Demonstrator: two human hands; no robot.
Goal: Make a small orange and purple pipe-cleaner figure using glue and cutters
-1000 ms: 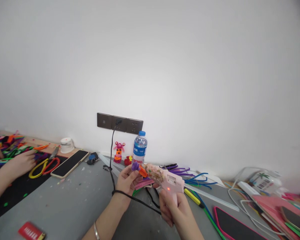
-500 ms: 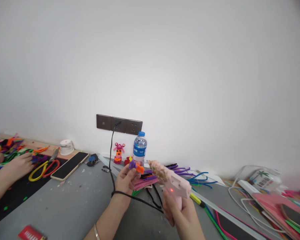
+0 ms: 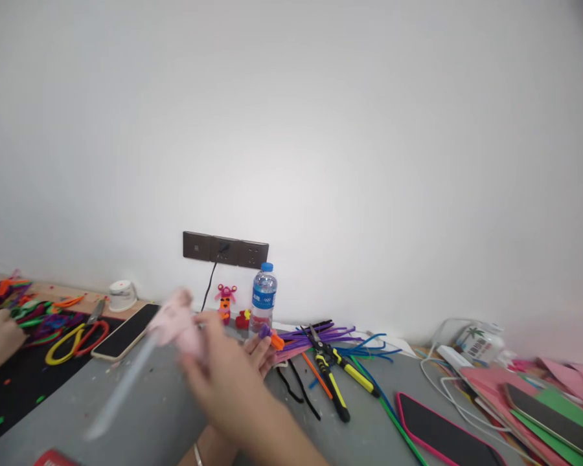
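My right hand is wrapped round a pale pink glue gun, blurred by motion, with a translucent glue stick trailing from its back end. The gun is over the grey table, left of my other hand. Partly hidden behind the right arm, my left hand pinches a small purple and orange fuzzy piece in front of a water bottle. A pink and orange fuzzy figure and a small red one stand by the wall.
Yellow-black pliers lie on bundled pipe cleaners. A pink-edged phone lies right; another phone and scissors lie left. Another person's hand is far left. A black cord hangs from the socket.
My right hand has swung the glue gun left across my left arm, uncovering the pliers and pink-edged phone. The left hand keeps the fuzzy piece. The other person's hand moved left.
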